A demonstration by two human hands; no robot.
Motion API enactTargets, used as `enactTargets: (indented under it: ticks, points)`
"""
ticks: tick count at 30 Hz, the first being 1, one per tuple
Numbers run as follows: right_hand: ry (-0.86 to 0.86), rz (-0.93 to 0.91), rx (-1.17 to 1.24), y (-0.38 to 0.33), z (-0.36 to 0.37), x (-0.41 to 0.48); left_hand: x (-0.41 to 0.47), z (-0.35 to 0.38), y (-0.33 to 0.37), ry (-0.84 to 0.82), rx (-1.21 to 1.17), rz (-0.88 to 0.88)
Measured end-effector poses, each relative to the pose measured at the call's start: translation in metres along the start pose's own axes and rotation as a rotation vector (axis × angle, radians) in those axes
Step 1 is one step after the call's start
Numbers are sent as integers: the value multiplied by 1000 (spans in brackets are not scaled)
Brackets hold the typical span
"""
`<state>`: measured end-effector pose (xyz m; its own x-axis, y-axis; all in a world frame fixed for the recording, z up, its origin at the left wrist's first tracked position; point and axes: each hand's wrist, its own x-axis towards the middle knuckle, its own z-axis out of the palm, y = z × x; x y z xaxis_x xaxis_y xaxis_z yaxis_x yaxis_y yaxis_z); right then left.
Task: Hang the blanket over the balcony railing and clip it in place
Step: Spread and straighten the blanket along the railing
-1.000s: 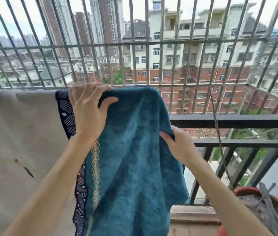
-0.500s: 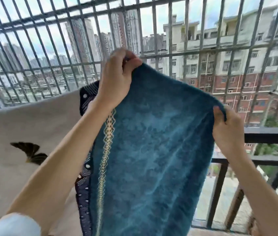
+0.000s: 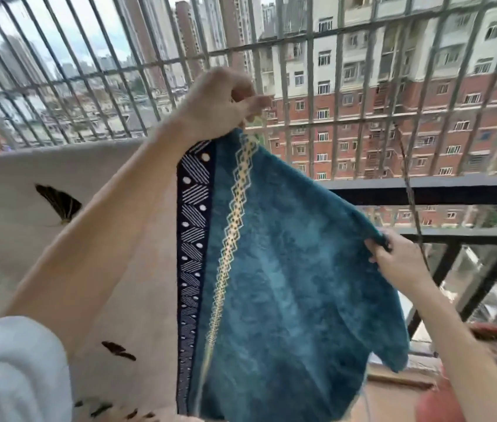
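Observation:
A teal blanket (image 3: 287,284) with a dark patterned border and a yellow zigzag stripe hangs in the air in front of the black balcony railing (image 3: 424,190). My left hand (image 3: 220,105) pinches its top edge high up, above rail height. My right hand (image 3: 399,260) grips the blanket's right corner lower down, just in front of the railing's lower bar. The blanket's lower part drops out of view. No clip is visible.
A cream blanket with dark leaf shapes (image 3: 43,226) is draped over the railing to the left. A metal security grille (image 3: 311,50) rises behind the rail. A red-brown plant pot (image 3: 454,400) stands on the floor at the lower right, with a thin stick (image 3: 411,196) rising from it.
The blanket's top edge has tilted: my left hand stays high while my right hand has dropped lower and to the right. The patterned border and yellow stripe now show more fully.

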<state>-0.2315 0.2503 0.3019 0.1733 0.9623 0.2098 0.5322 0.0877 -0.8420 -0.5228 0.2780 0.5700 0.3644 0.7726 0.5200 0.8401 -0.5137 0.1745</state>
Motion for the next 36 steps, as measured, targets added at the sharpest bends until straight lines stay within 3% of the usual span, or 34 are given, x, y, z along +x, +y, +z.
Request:
enactTargets:
  ticks: [7,20,28,36]
  points:
    - [-136,55,59,1,30,-16,-59,-16,-23,84,17,-80]
    - [-164,-204,242,-95,63,-57,-104,-44,-84,333,-28,-119]
    - [-80,-265,190,-120,100,-59,-130,-29,-93,312,124,-57]
    - [-33,-292,143,-117,101,-66,-169,20,-73,251,-33,58]
